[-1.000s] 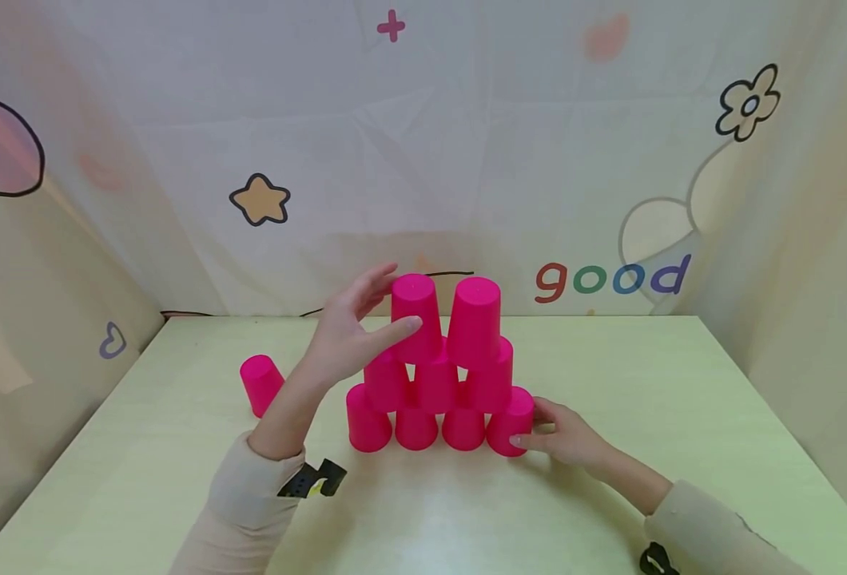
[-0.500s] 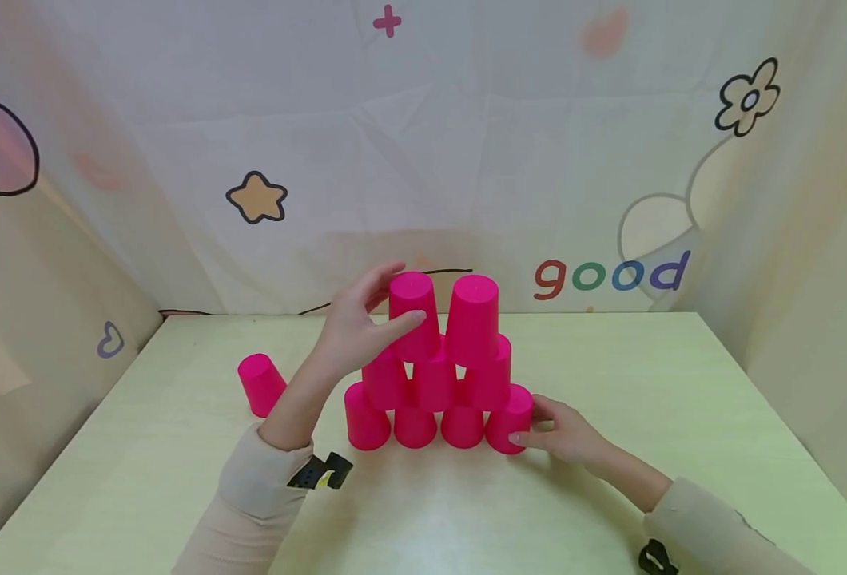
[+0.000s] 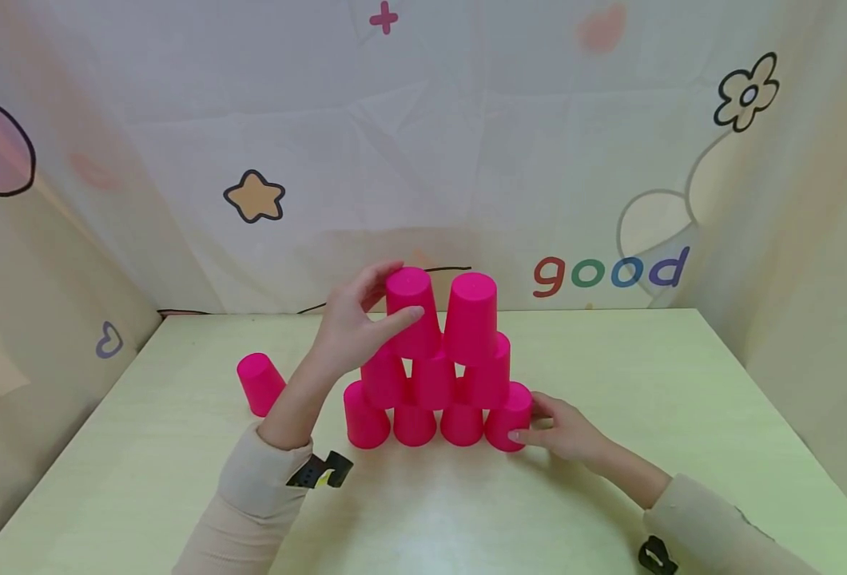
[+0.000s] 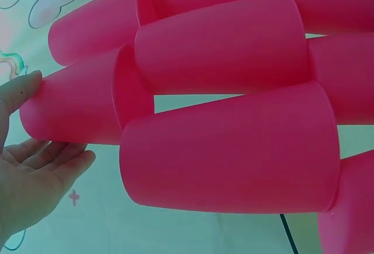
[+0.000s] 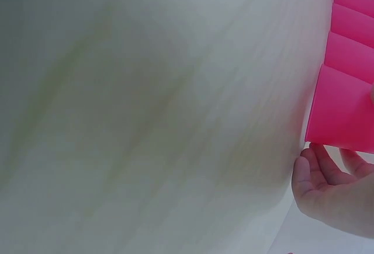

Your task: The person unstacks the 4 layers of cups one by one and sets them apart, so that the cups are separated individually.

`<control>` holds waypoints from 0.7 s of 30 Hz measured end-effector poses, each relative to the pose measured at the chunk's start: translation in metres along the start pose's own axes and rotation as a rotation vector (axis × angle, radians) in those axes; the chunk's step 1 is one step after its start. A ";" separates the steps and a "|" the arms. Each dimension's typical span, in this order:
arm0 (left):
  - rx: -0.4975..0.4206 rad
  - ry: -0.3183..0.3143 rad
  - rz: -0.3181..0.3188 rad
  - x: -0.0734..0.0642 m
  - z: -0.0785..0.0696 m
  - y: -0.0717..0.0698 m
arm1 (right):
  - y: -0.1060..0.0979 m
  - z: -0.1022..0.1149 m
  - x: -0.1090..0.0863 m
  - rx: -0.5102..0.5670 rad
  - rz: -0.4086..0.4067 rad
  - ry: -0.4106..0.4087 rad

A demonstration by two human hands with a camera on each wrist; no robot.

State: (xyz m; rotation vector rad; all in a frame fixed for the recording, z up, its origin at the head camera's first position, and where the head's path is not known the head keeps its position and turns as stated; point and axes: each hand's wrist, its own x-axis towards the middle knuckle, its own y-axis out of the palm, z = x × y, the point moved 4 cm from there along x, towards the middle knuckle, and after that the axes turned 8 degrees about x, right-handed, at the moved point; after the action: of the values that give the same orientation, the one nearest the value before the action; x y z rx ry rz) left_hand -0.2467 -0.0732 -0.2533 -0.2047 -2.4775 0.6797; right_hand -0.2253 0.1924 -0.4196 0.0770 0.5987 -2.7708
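Pink cups stand upside down in a stacked wall in the head view: several in the bottom row, three in the middle row (image 3: 434, 383), two on top. My left hand (image 3: 351, 327) grips the top left cup (image 3: 411, 291) between thumb and fingers. The left wrist view shows that cup (image 4: 70, 105) from the side with its open rim in sight, above the middle row. The other top cup (image 3: 472, 319) stands just right of it. My right hand (image 3: 567, 431) holds the bottom right cup (image 3: 507, 411), thumb in front and fingers behind; the right wrist view shows these fingers (image 5: 327, 172) at its side.
A lone pink cup (image 3: 260, 383) stands on the pale table (image 3: 121, 479) to the left, partly hidden by the left forearm. A printed cloth (image 3: 423, 160) hangs behind the table and along both sides.
The top left cup has risen slightly in my left hand against its neighbour. My right hand stays on the bottom right cup. The head view has shifted a little.
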 end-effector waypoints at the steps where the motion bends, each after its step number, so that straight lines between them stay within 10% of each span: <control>1: -0.001 -0.002 -0.003 -0.001 0.000 -0.001 | 0.000 0.000 0.000 -0.002 0.001 -0.002; 21: -0.031 -0.007 -0.088 -0.011 0.001 -0.031 | 0.002 0.002 -0.001 -0.009 0.005 -0.003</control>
State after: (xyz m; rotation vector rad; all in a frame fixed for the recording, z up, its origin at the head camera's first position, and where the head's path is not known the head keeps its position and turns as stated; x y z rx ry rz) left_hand -0.2378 -0.1033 -0.2434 -0.1047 -2.4890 0.6070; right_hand -0.2235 0.1901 -0.4179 0.0720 0.6097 -2.7621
